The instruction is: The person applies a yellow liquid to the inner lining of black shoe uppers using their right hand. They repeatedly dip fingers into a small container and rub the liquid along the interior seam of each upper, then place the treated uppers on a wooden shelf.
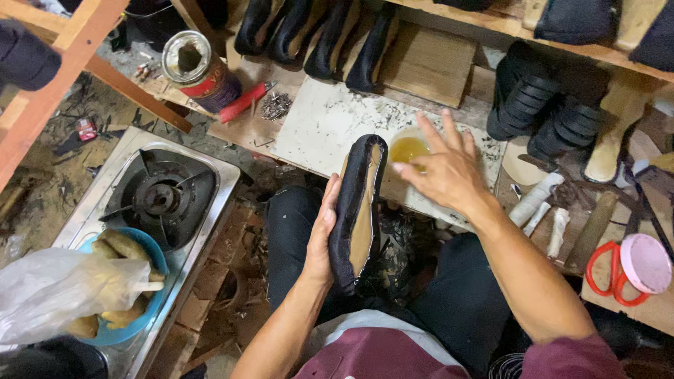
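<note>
My left hand (pixel 323 235) grips a black shoe upper (pixel 357 203) mounted on a last, sole side up, with the tan insole showing. My right hand (pixel 442 168) hovers with fingers spread just right of the shoe's toe, the fingertips over a small bowl of yellow glue (pixel 408 149). The bowl stands on a stained white board (pixel 323 126) at the bench edge. My lap in dark trousers lies under the shoe.
A single gas burner (pixel 165 196) stands at left, with a blue bowl of food (pixel 130 281) and a plastic bag (pixel 56 288) on it. An open tin (pixel 200 70), a red tool (pixel 246 102) and nails lie behind. Black uppers fill the shelves; red-handled scissors (pixel 607 274) and a pink lid (pixel 646 263) lie right.
</note>
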`<state>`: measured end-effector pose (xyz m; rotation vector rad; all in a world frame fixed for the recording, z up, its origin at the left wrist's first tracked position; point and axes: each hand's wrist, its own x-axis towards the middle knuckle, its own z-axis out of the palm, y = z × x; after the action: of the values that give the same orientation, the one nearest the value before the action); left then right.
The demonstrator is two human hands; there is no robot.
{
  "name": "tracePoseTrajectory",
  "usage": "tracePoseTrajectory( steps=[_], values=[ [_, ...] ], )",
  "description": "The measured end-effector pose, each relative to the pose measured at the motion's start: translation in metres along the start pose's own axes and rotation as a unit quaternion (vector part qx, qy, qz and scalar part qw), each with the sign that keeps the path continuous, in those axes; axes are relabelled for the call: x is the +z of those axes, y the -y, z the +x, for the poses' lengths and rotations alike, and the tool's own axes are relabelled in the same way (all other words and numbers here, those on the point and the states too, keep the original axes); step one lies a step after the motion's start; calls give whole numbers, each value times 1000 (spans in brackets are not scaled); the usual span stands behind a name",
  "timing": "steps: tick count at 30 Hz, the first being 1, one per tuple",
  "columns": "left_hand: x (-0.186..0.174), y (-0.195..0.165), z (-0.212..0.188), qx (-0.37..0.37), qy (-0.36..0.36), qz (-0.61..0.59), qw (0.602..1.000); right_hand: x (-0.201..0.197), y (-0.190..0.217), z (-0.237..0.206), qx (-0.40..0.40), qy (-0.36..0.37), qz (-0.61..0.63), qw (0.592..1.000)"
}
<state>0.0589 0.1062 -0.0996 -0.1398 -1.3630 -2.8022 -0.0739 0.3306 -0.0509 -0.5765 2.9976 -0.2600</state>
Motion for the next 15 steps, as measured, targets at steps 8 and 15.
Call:
tracePoseTrajectory(
  steps=[8,15],
  values=[
    [4,2,10,18,1,10,1000,17,24,-58,-139,-172,328,919],
    [16,11,18,47,35,54,997,29,70,-94,-266,-240,258,897]
  ],
)
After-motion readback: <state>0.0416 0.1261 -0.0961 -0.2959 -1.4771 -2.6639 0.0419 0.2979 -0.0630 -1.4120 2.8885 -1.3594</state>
